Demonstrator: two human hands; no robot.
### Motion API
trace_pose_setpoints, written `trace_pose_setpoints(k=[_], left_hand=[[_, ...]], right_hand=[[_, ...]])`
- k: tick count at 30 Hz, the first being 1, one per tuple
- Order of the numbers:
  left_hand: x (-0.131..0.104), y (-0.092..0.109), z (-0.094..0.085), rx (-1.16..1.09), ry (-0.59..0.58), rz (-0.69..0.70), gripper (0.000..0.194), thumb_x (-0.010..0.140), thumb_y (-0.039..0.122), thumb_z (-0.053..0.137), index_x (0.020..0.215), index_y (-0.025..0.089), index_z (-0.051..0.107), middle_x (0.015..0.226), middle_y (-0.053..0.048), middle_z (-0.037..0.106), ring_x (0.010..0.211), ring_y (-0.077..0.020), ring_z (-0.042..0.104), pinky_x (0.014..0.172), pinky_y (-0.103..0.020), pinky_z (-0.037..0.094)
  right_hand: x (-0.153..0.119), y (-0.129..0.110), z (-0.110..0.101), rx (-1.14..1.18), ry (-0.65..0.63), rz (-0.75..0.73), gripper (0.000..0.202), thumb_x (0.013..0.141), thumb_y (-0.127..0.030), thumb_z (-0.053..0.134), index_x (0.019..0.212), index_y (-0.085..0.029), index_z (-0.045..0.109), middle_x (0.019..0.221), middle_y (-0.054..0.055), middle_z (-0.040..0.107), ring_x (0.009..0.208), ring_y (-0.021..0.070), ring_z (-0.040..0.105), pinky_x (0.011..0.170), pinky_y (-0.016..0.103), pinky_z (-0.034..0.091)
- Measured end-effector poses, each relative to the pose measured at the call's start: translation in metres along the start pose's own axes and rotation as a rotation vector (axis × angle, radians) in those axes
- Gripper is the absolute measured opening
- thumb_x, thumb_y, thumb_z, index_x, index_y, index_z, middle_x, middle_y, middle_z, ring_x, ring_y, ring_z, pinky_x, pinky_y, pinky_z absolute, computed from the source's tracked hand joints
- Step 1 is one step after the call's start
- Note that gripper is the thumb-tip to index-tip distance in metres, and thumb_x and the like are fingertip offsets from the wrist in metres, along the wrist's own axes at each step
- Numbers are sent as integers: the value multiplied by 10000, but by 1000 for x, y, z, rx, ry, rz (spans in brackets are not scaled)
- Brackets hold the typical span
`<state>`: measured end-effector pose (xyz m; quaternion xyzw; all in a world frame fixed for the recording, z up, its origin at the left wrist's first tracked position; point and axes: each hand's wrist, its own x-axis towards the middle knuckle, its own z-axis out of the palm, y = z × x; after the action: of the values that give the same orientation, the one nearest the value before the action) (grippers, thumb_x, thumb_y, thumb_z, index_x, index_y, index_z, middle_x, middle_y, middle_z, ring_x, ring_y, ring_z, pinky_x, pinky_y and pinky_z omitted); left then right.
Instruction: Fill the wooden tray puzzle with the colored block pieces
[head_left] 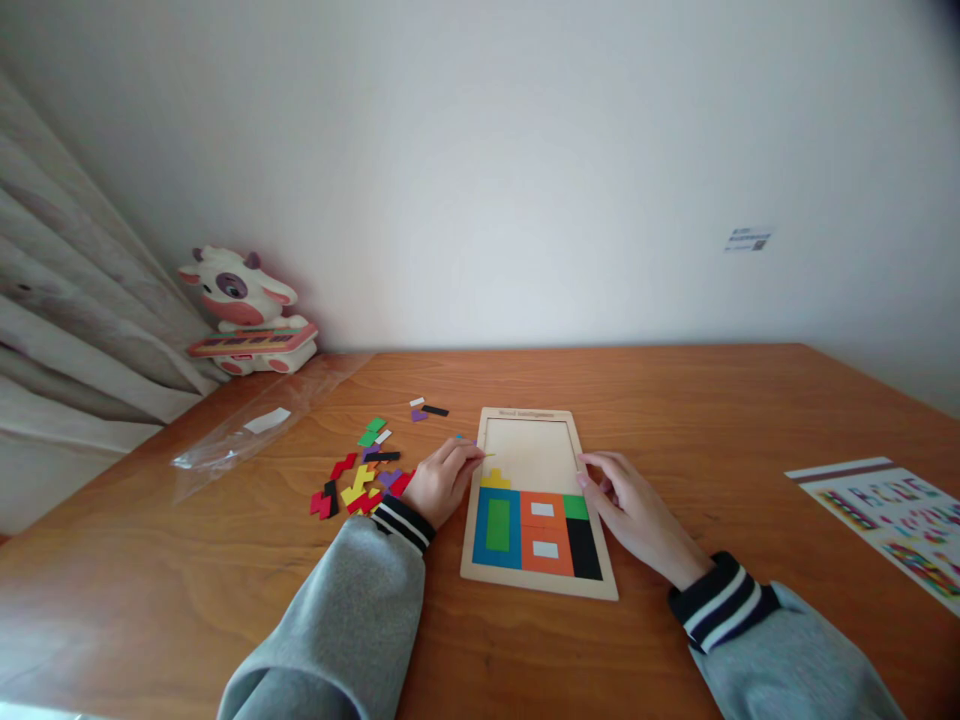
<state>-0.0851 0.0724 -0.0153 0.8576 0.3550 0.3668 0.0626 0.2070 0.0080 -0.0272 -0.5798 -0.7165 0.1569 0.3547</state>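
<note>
A wooden puzzle board (536,589) lies flat on the table. Blue, green, orange, white and black pieces fill its near half, and a yellow piece (495,480) sits just beyond them at the left. The far half shows bare wood. At the board's left rim, my left hand (441,482) pinches a thin yellowish puzzle piece (489,456), seen nearly edge-on; its shape cannot be made out. My right hand (634,502) has its thumb and forefinger closed against the board's right rim, with the other fingers curled.
Loose coloured pieces (364,476) are scattered left of the board, partly behind my left hand. A clear plastic bag (225,445) lies at the left, before a cow toy with a keyboard (251,335). A printed sheet (892,515) is at the right.
</note>
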Motion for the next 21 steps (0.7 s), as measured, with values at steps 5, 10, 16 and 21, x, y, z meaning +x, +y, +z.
trace_pose_setpoints(k=[5, 10, 16, 21], left_hand=[[7, -9, 7, 38, -72, 162, 195, 988, 200, 431, 1009, 170, 623, 1069, -84, 699, 1010, -169, 655, 924, -339, 553], [6, -9, 9, 98, -182, 169, 203, 991, 207, 426, 1010, 176, 626, 1068, -79, 710, 1042, -184, 651, 955, -374, 541], [4, -3, 7, 118, -194, 97, 334, 978, 175, 392, 1284, 150, 524, 1207, -124, 664, 1151, -206, 611, 1009, -382, 515], [2, 2, 4, 125, -213, 74, 387, 975, 201, 395, 1341, 142, 505, 1083, -121, 699, 1041, -212, 645, 938, -379, 548]], right_hand=[[0, -2, 0, 4, 14, -3, 338, 976, -453, 427, 1158, -212, 578, 1104, 105, 622, 775, 196, 617, 749, 382, 548], [0, -2, 0, 12, 3, 3, 342, 987, -451, 405, 1159, -206, 570, 1113, 110, 616, 768, 190, 603, 756, 390, 548], [0, -3, -1, 5, -2, 4, 356, 987, -471, 401, 1162, -209, 566, 1103, 111, 626, 765, 193, 605, 747, 394, 549], [0, -3, -2, 3, -2, -4, 357, 986, -474, 402, 1161, -212, 569, 1104, 111, 630, 760, 191, 610, 740, 390, 552]])
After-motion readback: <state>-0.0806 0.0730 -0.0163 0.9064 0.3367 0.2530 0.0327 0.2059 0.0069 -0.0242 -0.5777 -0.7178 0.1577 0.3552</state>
